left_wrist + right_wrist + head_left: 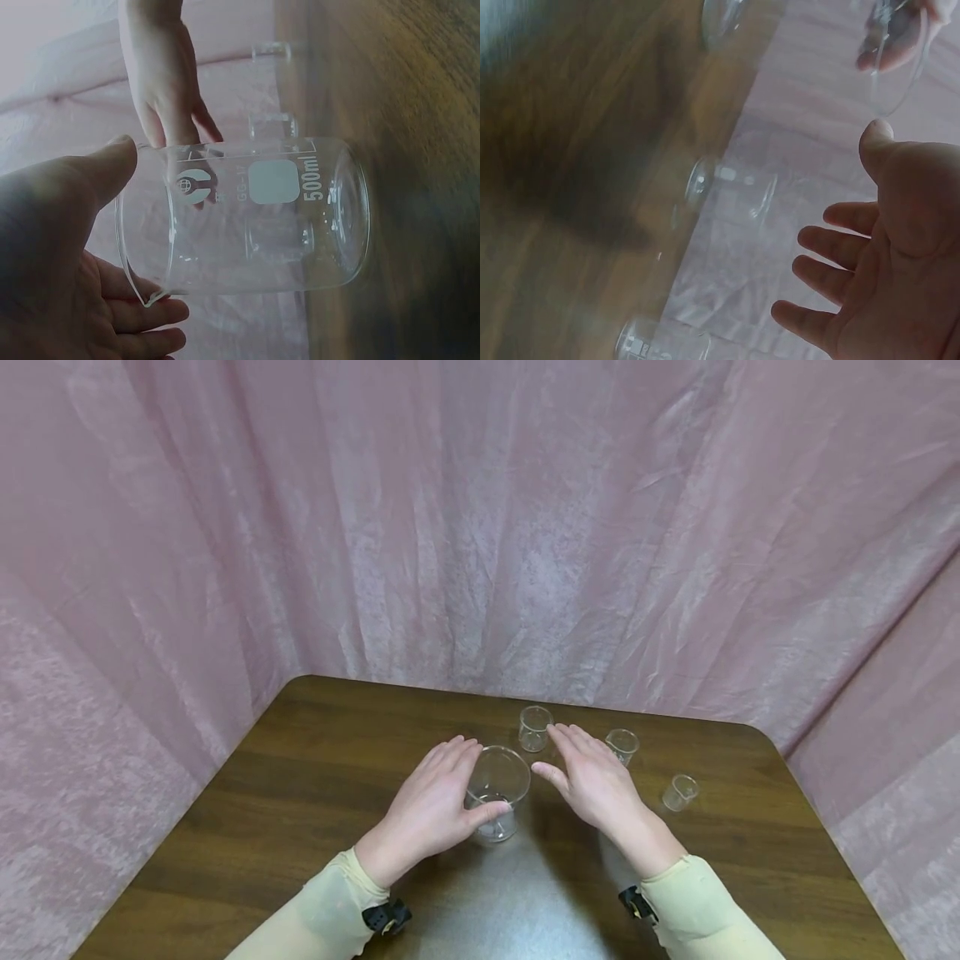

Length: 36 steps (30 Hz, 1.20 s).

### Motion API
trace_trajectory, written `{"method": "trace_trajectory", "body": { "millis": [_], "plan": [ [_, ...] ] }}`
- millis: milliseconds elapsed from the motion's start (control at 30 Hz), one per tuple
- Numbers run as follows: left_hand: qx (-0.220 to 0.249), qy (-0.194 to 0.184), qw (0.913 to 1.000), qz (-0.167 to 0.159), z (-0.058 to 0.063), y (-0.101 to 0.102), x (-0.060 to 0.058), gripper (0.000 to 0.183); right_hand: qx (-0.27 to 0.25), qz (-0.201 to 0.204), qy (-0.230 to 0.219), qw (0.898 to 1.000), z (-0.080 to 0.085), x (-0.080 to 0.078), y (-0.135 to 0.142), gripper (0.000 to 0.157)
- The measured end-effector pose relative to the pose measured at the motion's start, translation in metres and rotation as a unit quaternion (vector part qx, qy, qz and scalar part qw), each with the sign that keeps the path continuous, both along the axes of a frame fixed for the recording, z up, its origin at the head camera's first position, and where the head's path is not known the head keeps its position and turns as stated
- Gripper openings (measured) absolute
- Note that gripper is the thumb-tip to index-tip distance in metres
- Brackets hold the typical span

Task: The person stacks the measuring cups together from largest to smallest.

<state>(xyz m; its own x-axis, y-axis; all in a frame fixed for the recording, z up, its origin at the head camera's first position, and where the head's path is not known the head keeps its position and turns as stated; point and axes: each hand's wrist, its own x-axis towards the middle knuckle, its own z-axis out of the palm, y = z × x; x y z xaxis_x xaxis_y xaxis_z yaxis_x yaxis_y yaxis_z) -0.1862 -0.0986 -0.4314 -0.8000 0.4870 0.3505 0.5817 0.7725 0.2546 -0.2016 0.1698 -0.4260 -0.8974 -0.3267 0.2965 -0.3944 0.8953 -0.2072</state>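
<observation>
A large clear glass beaker [501, 781], marked 500ml in the left wrist view, stands upright on the wooden table. Beside its left side lies my left hand [437, 802], fingers extended and thumb in front of the glass; in the left wrist view the thumb and fingers flank the beaker's rim. Whether they touch the glass is hard to tell. To the beaker's right, my right hand [592, 777] hovers palm down over the table with straight, spread fingers and holds nothing. A smaller beaker [535, 729] stands just beyond its fingertips.
Another small beaker [622, 745], partly hidden by the right hand, stands toward the back right. The smallest beaker [680, 792] is farther right. A pink curtain [480, 527] hangs behind the brown table [337, 735] and at both sides.
</observation>
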Motion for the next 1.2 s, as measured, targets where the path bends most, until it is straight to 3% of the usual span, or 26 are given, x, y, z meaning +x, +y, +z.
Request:
{"method": "trace_trajectory", "body": {
  "millis": [400, 1200],
  "plan": [
    [-0.004, 0.019, 0.9997, -0.016, 0.000, 0.003, 0.005, 0.089, 0.005, -0.011, 0.010, 1.000, -0.009, -0.032, -0.002, 0.075],
    [-0.003, 0.032, 0.9987, -0.039, 0.000, 0.006, 0.006, 0.086, 0.003, -0.038, -0.034, 0.999, -0.013, -0.068, -0.008, 0.079]
  ]
}}
